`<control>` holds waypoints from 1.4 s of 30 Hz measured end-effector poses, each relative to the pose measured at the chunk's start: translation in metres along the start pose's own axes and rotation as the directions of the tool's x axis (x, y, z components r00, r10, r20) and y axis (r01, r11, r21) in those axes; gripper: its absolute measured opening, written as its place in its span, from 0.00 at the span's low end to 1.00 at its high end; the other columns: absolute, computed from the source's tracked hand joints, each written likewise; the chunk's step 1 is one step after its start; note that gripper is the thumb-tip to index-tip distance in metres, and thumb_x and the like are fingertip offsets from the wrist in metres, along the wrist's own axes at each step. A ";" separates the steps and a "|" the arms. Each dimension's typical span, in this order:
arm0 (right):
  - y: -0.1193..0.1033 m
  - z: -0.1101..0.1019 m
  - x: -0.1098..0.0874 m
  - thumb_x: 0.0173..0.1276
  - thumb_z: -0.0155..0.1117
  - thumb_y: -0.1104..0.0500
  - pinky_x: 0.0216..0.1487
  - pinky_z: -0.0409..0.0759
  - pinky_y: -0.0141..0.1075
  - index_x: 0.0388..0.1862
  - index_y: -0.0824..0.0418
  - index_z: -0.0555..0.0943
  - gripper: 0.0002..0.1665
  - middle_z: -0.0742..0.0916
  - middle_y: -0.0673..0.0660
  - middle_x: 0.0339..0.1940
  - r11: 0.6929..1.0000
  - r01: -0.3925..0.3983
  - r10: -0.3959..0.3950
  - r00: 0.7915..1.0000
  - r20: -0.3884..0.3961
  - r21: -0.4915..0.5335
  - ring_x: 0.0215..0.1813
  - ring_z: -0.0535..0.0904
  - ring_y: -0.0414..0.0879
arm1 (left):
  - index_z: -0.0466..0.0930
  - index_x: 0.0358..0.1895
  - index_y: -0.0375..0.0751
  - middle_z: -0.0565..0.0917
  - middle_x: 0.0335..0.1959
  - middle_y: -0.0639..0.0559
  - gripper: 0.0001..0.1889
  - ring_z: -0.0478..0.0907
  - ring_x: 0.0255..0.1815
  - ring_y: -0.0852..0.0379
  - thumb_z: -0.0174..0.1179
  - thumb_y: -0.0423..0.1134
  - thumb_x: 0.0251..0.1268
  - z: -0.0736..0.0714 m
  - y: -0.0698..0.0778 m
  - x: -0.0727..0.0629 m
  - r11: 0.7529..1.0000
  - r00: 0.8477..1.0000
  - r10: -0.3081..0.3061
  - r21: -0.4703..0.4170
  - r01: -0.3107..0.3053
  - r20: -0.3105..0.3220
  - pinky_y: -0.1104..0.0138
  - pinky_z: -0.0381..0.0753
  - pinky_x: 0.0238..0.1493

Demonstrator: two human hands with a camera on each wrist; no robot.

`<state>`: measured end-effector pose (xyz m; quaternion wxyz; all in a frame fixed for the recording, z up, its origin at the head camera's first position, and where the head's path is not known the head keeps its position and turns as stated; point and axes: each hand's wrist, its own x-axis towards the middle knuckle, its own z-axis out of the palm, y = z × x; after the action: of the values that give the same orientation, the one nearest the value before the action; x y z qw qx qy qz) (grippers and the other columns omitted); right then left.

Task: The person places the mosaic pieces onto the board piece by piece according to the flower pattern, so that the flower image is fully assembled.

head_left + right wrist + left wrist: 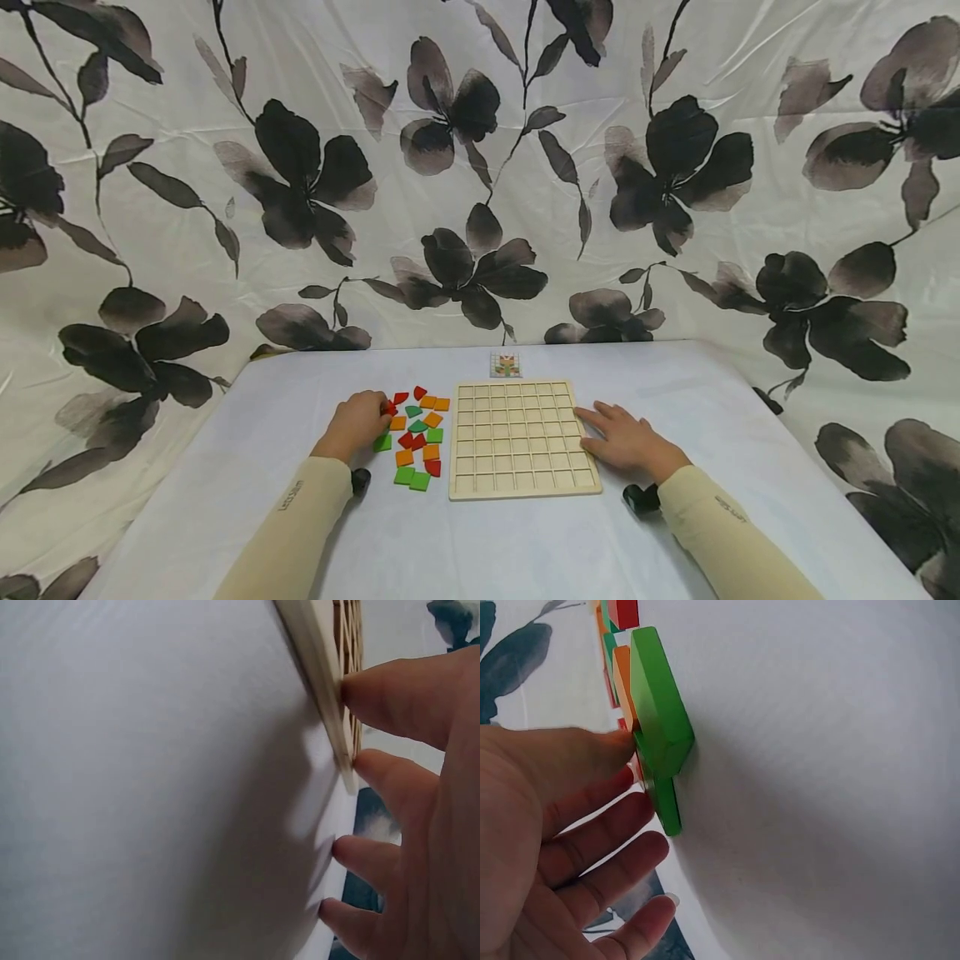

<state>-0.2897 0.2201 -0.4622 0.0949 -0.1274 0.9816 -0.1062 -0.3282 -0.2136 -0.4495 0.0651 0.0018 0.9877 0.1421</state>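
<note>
My left hand [362, 423] is at the far left of a group of small flat wooden pieces, thumb and forefinger pinching a red piece [390, 408] at its edge. In the left wrist view, a green square [658, 705] partly hides those fingertips, and the other fingers spread loosely. On the right, my right hand [626, 437] rests with fingers spread at the right edge of a pale wooden grid board [517, 493]. The right wrist view has its thumb and forefinger touching the board's rim [315, 667], while the other fingertips reach the tablecloth.
Orange squares [405, 457], green squares [419, 481], dark green pieces [413, 411] and red quarter-round pieces [420, 392] lie left of the board. A small patterned card [506, 365] lies behind it. White cloth [525, 550] covers the table; a floral curtain [465, 192] hangs behind.
</note>
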 end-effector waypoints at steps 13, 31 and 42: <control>-0.009 -0.010 0.001 0.72 0.50 0.44 0.64 0.54 0.74 0.76 0.47 0.60 0.35 0.61 0.63 0.77 0.998 -0.058 0.056 0.995 0.079 0.024 0.76 0.53 0.68 | 0.77 0.48 0.31 0.80 0.38 0.44 0.13 0.73 0.39 0.50 0.61 0.37 0.65 -0.002 0.000 0.000 0.992 0.998 -0.052 -0.113 0.054 0.024 0.56 0.79 0.52; -0.007 -0.007 0.002 0.72 0.50 0.43 0.63 0.49 0.77 0.77 0.47 0.58 0.36 0.59 0.64 0.78 0.997 -0.056 0.050 0.993 0.107 0.050 0.76 0.50 0.71 | 0.80 0.42 0.33 0.80 0.37 0.43 0.10 0.73 0.39 0.49 0.62 0.37 0.64 -0.002 -0.010 0.004 0.961 0.995 -0.093 -0.259 0.099 0.036 0.60 0.78 0.46; -0.008 -0.008 0.001 0.72 0.50 0.44 0.62 0.48 0.78 0.77 0.48 0.57 0.36 0.58 0.64 0.78 0.996 -0.072 0.066 0.992 0.111 0.057 0.76 0.49 0.72 | 0.78 0.56 0.37 0.80 0.43 0.42 0.16 0.73 0.39 0.50 0.57 0.37 0.69 -0.013 0.000 -0.003 0.963 1.000 -0.026 -0.270 0.022 -0.011 0.63 0.79 0.41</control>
<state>-0.2904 0.2136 -0.4531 0.1559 -0.0961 0.9750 -0.1255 -0.3273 -0.2176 -0.4373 0.0594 -0.0199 0.9595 0.2746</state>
